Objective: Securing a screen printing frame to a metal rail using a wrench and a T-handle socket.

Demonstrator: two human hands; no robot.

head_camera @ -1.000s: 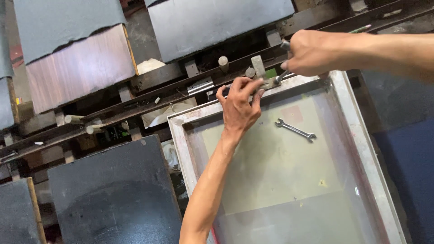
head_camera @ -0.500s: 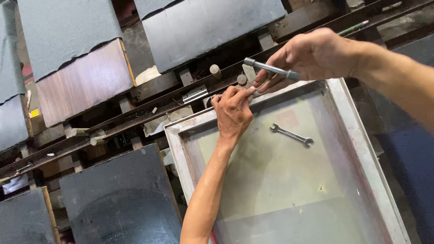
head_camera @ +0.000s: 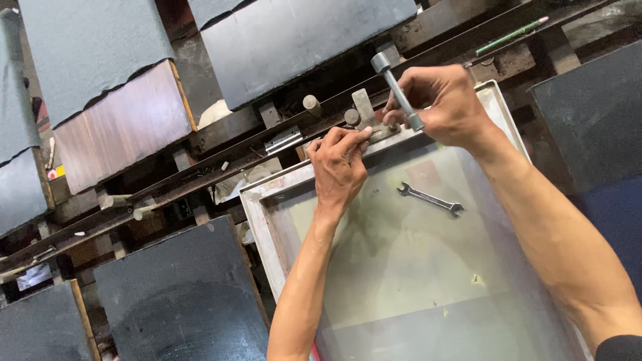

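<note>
Screen frame (head_camera: pixel 257 214), pale metal, sat tilted across the lower right of the view, its translucent greenish mesh (head_camera: pixel 401 267) filling the inside; far edge of the frame lay against the dark metal rail (head_camera: pixel 221 167) that ran diagonally across the machine. Dark grey pallets (head_camera: pixel 180 301) lay off the frame's left edge, more grey-covered boards (head_camera: pixel 301 33) beyond the rail, one showing a brown wood-grain face (head_camera: pixel 120 134). Right hand (head_camera: pixel 448 103) was over the frame's far edge near its far right corner, fingers wrapped tight around a grey steel socket wrench (head_camera: pixel 396 90), shank angled up and to the left, round end sticking clear above the hand, lower end showing just below the thumb. Left hand (head_camera: pixel 338 167) rested on the same far edge, left of the right hand, fingers together and bent forward, tips pressing on the small metal clamp bracket (head_camera: pixel 366 117) fixed at the edge; couldn't tell if it actually pinched anything or only pushed down. Hands were near each other, not touching. Open-ended spanner (head_camera: pixel 431 199), small, silver, lay flat and loose on the mesh close to the far edge, under the right wrist, apart from both hands. Green pencil-like stick (head_camera: pixel 511 35) lay on the rail past the frame's far right corner. Small yellowish specks (head_camera: pixel 476 279) on the mesh toward the right edge.
</note>
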